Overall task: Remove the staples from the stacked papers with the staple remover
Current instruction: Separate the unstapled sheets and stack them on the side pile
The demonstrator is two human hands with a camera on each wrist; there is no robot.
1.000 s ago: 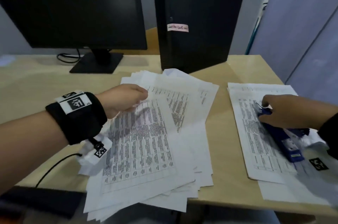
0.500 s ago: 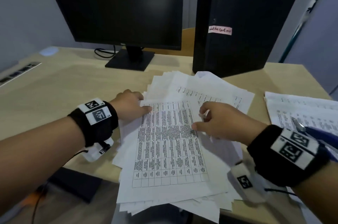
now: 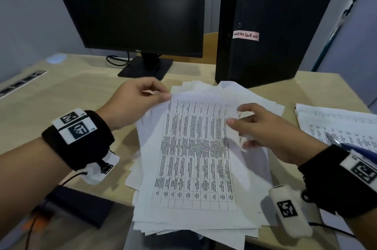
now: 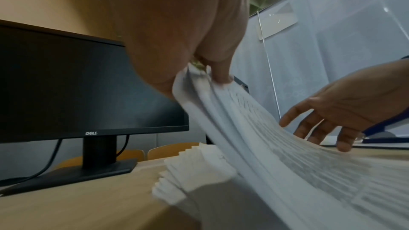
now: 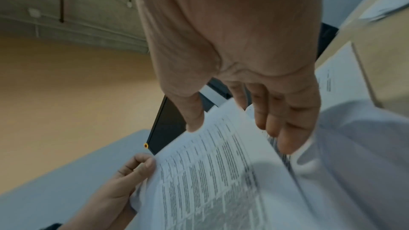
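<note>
Stapled set (image 3: pixel 195 156): top printed bundle of the loose paper pile (image 3: pixel 204 227), centre of the head view. Its upper-left corner is pinched between thumb and curled fingers of the left hand (image 3: pixel 134 102) and raised off the pile; the lift is confirmed in the left wrist view, where the sheets (image 4: pixel 276 146) fan downward from the pinch. No staple can be made out in any view.

Right hand (image 3: pixel 271 133): fingers spread and nearly straight, laid along the bundle's right edge, thumb above and fingers partly beneath; nothing is gripped.

Change noted: half a second ago the bundle lay flat under both hands; a second ago the right hand was at the staple remover on the right-hand stack. The corner has since been lifted, and the head view has swung left.

Staple remover (image 3: pixel 355 148): blue, partly visible at the right edge of the head view on the second paper stack (image 3: pixel 336 125), untouched.

Judgement: a fresh bundle is being taken up; the tool must be fetched next.

Surroundings: monitor (image 3: pixel 130 9) upper left, black computer case (image 3: pixel 271 31) upper right, wooden desk (image 3: pixel 71 94).
</note>
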